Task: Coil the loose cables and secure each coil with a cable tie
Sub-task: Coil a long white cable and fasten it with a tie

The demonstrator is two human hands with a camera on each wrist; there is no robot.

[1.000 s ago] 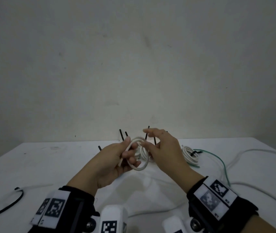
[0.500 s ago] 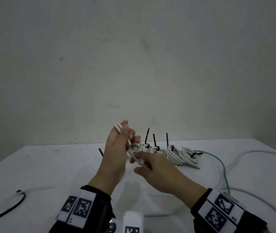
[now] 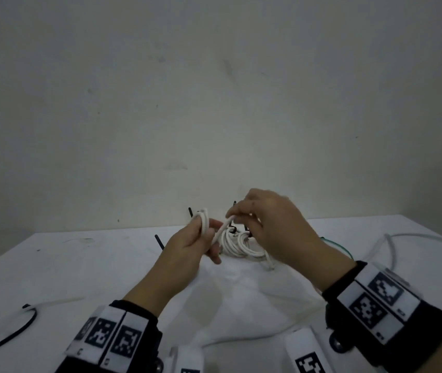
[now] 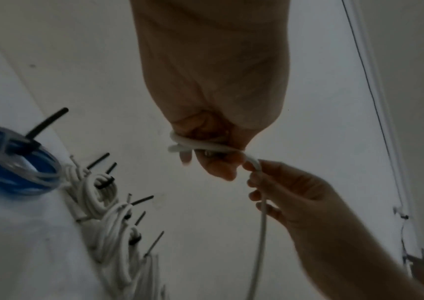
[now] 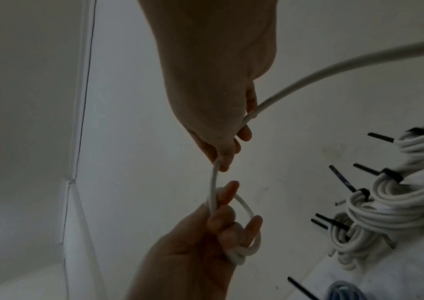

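Head view: your left hand (image 3: 187,251) grips a small coil (image 3: 204,220) of white cable, fingers curled round it, raised over the middle of the table (image 3: 79,265). Your right hand (image 3: 273,227) pinches the cable's free run just beside it. Behind both, near the far edge, lie finished coils (image 3: 237,243) cinched with black ties (image 3: 232,229); a black cable (image 3: 4,337) trails at the left edge.

Left wrist view: the round, smooth cable (image 4: 261,223) loops over your curled fingers (image 4: 215,166) and drops through the right hand (image 4: 295,194). A blue coil (image 4: 18,174) lies beside the white ones.

Right wrist view: thumb and forefinger (image 5: 221,156) nip the cable; tied coils (image 5: 385,207) crowd the right.
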